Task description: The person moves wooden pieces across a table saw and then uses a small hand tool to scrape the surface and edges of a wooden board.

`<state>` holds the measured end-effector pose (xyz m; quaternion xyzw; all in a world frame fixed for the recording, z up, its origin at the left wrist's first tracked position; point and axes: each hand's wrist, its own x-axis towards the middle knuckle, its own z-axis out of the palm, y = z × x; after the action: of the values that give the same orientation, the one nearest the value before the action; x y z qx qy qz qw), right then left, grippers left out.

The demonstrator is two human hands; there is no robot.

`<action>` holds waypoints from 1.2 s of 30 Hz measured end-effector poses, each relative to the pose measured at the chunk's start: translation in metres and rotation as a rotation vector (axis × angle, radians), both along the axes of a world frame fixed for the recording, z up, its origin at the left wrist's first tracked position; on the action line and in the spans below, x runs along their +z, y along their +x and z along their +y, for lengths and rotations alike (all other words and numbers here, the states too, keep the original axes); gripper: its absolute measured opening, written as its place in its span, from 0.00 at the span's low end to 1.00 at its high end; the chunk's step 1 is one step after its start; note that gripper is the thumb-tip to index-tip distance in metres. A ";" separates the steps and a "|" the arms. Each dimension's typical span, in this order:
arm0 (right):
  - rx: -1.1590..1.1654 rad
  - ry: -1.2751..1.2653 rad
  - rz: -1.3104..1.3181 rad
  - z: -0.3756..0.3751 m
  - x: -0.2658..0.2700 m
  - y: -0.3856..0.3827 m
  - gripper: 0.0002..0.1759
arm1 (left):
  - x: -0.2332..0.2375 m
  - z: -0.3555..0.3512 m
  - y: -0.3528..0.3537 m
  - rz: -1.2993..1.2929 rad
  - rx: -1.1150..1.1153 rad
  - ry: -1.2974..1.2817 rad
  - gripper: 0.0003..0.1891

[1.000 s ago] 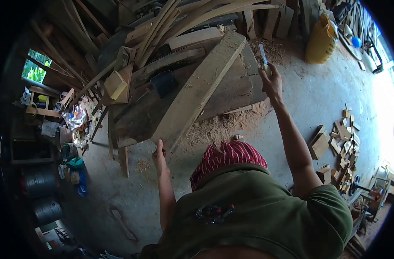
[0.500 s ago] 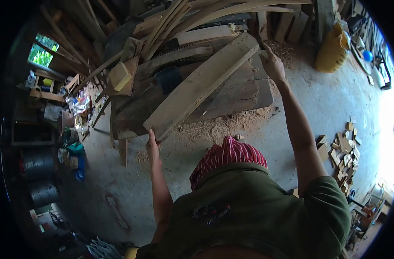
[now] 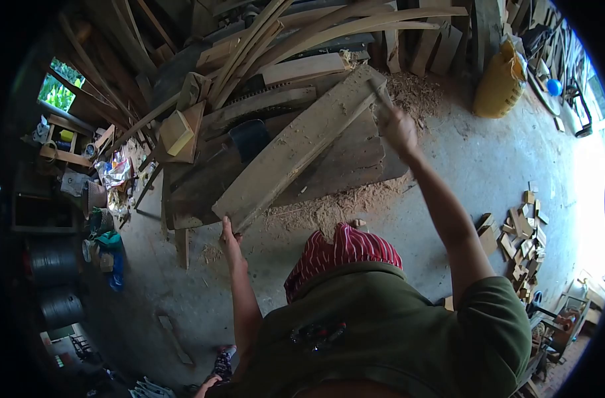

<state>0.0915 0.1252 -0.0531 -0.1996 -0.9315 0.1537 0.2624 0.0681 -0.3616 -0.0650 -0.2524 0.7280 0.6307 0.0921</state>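
A long, thick wooden plank (image 3: 289, 146) lies slantwise over a worn wooden bench (image 3: 342, 169), wood bits scattered on its upper face. At its near left end, my left hand (image 3: 231, 240) grips the edge with the thumb on top. My right hand (image 3: 401, 132), smeared by motion, is closed around a dark stick-like tool (image 3: 381, 93) at the plank's far right end. The tool's tip overlaps the plank there; its exact kind does not show. Beside the plank, on the bench, is a dark container (image 3: 248, 138).
Curved wooden strips (image 3: 329, 36) and a yellowish block (image 3: 176, 132) are behind and left of the plank. Shavings (image 3: 316, 212) cover the floor by the bench. A yellow sack (image 3: 498, 83) and offcuts (image 3: 525, 239) stand to the right. Another person's leg (image 3: 223, 363) shows at bottom left.
My right hand has come down and left from the plank's far edge, and the dark tool now shows over its end. Another person's leg and hand have appeared at bottom left.
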 end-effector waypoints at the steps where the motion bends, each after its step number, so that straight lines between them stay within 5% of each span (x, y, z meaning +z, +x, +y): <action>1: 0.117 0.066 0.125 -0.017 -0.016 0.002 0.16 | 0.000 0.001 0.001 -0.002 0.008 -0.015 0.35; 2: 0.242 -0.156 -0.018 -0.034 -0.019 0.009 0.15 | 0.001 0.002 0.002 -0.004 0.016 -0.030 0.34; 3: 0.318 0.193 0.314 -0.051 0.007 0.012 0.15 | 0.003 0.005 0.002 -0.005 0.015 -0.026 0.34; 5: 0.326 -0.156 0.045 -0.030 0.001 0.014 0.16 | 0.007 0.010 0.004 -0.004 0.039 -0.016 0.37; 6: 0.128 -0.034 -0.086 -0.010 0.002 0.011 0.17 | 0.003 0.008 0.004 -0.008 0.041 -0.019 0.37; 7: -0.026 -0.307 -0.147 0.015 0.007 0.003 0.22 | -0.003 0.005 0.003 -0.031 0.070 -0.055 0.39; 9: -0.026 -0.070 0.023 0.037 0.013 -0.003 0.21 | -0.009 0.003 0.002 -0.049 0.100 -0.084 0.41; 11: -0.043 -0.292 -0.231 0.006 0.030 0.003 0.22 | -0.009 0.002 0.001 -0.065 0.050 -0.055 0.47; 12: -0.040 -0.170 -0.136 -0.007 -0.004 0.000 0.21 | -0.009 0.007 0.001 -0.060 0.050 -0.049 0.47; 13: 0.157 0.048 -0.344 -0.010 -0.034 -0.003 0.17 | -0.006 0.011 0.004 -0.035 0.070 -0.055 0.47; 15: 0.410 -0.036 0.118 -0.045 0.020 0.012 0.13 | -0.001 0.015 0.006 -0.002 0.086 -0.065 0.47; 17: 0.204 -0.239 -0.234 -0.014 0.027 -0.002 0.14 | 0.005 0.015 0.006 -0.049 0.069 -0.010 0.47; 18: 0.048 -0.090 -0.257 0.015 0.018 -0.018 0.20 | 0.005 0.016 0.005 -0.043 0.067 -0.010 0.47; 19: 0.005 -0.280 -0.178 0.032 0.037 -0.024 0.24 | 0.004 0.018 0.005 -0.034 0.099 -0.024 0.46; 21: -0.043 -0.012 -0.026 0.057 0.017 -0.034 0.24 | 0.000 0.017 0.009 -0.020 0.135 -0.037 0.46; 23: 0.000 0.298 -0.162 0.036 -0.001 -0.037 0.25 | -0.002 0.014 0.005 -0.056 0.103 -0.003 0.46; 24: 0.126 0.194 -0.238 0.012 0.017 -0.027 0.24 | -0.001 0.016 0.003 -0.053 0.103 0.001 0.46; 25: 0.310 0.099 0.074 0.004 0.013 -0.023 0.23 | 0.001 0.018 0.005 -0.043 0.113 -0.002 0.47; 27: 0.315 -0.049 -0.120 0.028 -0.004 -0.036 0.19 | 0.001 0.020 0.006 -0.035 0.126 -0.003 0.47; 29: 0.076 -0.126 -0.204 0.054 0.018 -0.046 0.15 | -0.002 0.019 0.008 -0.027 0.172 -0.032 0.47; 30: 0.052 -0.098 0.010 0.052 0.040 -0.037 0.13 | -0.005 0.018 0.009 -0.030 0.175 -0.030 0.47; 36: 0.221 -0.006 -0.062 0.045 0.009 -0.038 0.14 | 0.003 0.020 0.007 -0.041 0.123 0.004 0.48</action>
<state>0.0539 0.1697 -0.0440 -0.1009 -0.9551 0.1781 0.2141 0.0754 -0.3420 -0.0617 -0.3095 0.7078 0.6313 0.0685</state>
